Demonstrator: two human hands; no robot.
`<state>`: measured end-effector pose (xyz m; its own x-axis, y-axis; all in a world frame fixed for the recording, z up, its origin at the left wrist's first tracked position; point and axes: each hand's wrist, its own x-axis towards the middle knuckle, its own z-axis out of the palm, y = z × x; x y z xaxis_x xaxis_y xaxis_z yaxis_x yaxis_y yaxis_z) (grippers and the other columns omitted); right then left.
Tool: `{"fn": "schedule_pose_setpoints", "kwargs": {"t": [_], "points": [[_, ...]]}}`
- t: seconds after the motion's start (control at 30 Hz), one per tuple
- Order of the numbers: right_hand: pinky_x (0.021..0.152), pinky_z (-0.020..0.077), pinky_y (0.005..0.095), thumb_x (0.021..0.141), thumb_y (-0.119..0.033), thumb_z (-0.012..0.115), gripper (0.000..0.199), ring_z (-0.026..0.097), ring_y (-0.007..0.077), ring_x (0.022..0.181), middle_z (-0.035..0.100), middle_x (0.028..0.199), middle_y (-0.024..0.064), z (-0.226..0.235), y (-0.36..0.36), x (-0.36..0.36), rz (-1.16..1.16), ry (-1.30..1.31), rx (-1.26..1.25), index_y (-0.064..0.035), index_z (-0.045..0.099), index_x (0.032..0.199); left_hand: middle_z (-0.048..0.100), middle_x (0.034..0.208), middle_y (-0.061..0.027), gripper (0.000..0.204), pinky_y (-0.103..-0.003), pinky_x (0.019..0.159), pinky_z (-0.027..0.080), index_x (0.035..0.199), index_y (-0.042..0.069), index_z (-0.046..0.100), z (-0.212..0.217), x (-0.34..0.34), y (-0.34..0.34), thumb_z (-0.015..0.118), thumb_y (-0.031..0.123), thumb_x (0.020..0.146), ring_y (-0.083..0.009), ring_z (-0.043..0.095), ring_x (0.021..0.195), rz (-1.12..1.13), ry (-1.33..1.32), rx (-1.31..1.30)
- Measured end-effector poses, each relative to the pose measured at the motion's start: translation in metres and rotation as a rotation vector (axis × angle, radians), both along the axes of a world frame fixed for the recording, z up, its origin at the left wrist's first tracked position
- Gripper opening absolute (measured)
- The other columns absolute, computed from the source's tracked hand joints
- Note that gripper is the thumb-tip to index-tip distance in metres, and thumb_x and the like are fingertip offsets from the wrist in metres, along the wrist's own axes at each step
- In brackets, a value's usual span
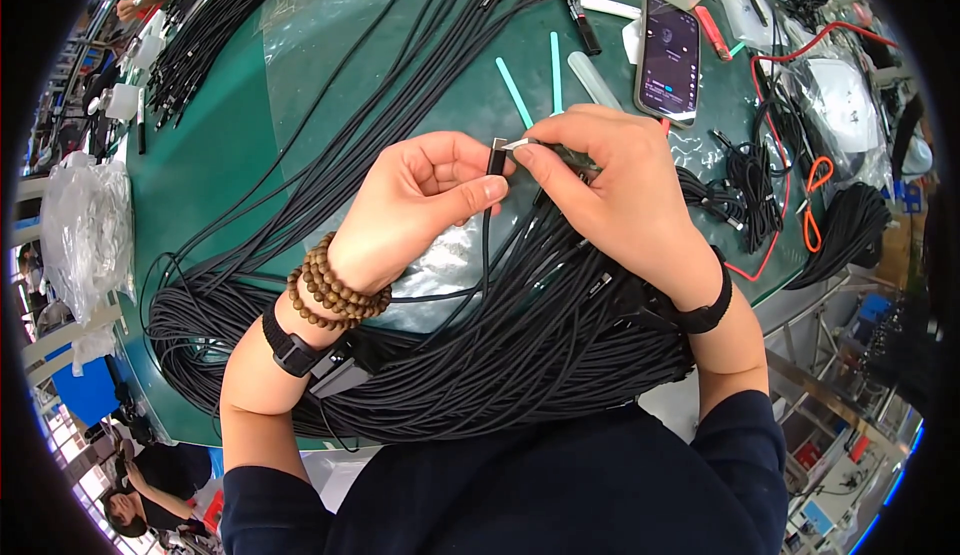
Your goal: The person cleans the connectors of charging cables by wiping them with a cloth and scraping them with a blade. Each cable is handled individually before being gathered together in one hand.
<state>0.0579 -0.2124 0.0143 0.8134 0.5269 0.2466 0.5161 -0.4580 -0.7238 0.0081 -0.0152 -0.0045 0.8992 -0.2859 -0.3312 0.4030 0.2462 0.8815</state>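
Left hand [425, 200] pinches black cable connector [497, 156] between thumb and fingers, upright. Right hand [610, 190] grips small white label [520, 143] touching connector top, above cable bundle [480, 355].

Matt black rubbery cables [520, 355] under both wrists; brown wooden bead bracelet [335, 290] on left wrist; glossy glass phone [668, 55] beyond right hand [610, 190]; smooth green mat [210, 165].
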Motion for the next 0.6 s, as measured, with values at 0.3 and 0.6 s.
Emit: {"fn": "schedule_pose_setpoints", "kwargs": {"t": [0.3,0.6], "points": [[0.047,0.0387,0.0260,0.080,-0.008,0.068,0.010,0.057,0.0138,0.058,0.063,0.069,0.0087,0.0002,-0.0030,0.0012,0.056,0.148,0.078,0.0008,0.069,0.084,0.067,0.090,-0.0052,0.017,-0.023,0.077,0.051,0.101,-0.002,0.061,0.0017,-0.0001,-0.0001,0.066,0.002,0.085,-0.0101,0.063,0.082,0.000,0.013,-0.006],[0.048,0.0407,0.0257,0.081,-0.008,0.068,0.010,0.058,0.0137,0.059,0.066,0.073,0.0090,-0.0004,-0.0030,0.0003,0.041,0.136,0.040,0.0007,0.069,0.086,0.067,0.089,-0.0055,0.017,-0.023,0.076,0.050,0.100,-0.003,0.061,-0.0009,-0.0014,-0.0006,0.066,0.002,0.085,-0.0101,0.063,0.080,-0.007,-0.012,0.006]]}}
